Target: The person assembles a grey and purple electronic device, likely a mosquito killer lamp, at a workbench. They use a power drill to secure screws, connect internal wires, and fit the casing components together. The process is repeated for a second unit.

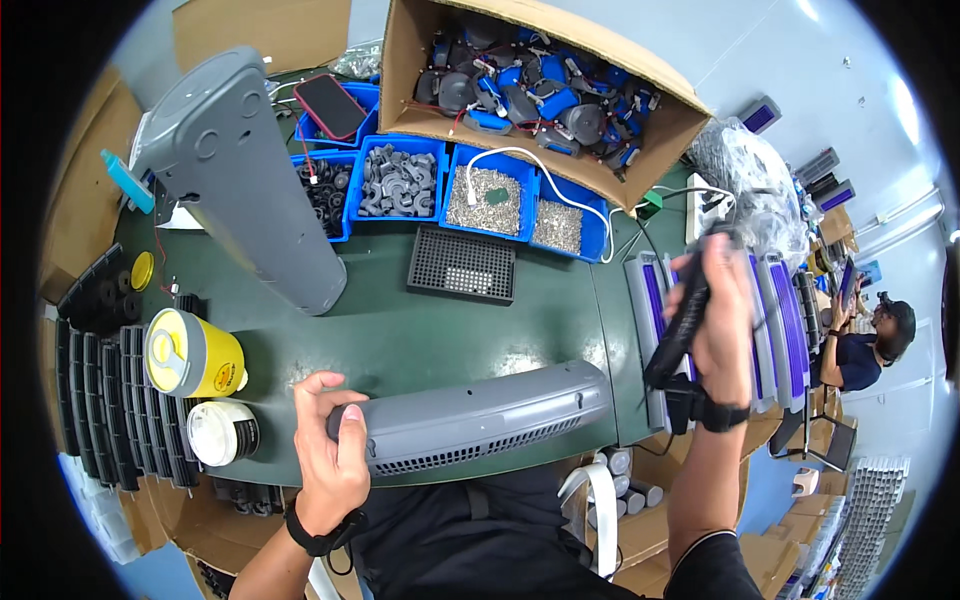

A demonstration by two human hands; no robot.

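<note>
A long grey plastic housing [490, 405] with a slotted grille lies along the near side of the green table. My left hand [332, 440] is closed round its left end, thumb on top. To the right of the housing, my right hand [722, 310] grips a black electric screwdriver [682, 335], raised and tilted; motion blurs the hand, and I cannot make out the tool's tip. Beyond the housing sits a black perforated screw tray [435, 275] with screws in some holes. A larger grey housing [250, 190] stands at the left, leaning.
Blue bins [440, 215] hold grey parts and screws. Behind them is a cardboard box [650, 130] of blue-and-grey motors. A yellow jug [205, 355] and white jar [222, 434] stand left, beside stacked black parts [110, 400]. Purple-and-grey pieces [785, 330] stand right; a person [860, 345] sits beyond.
</note>
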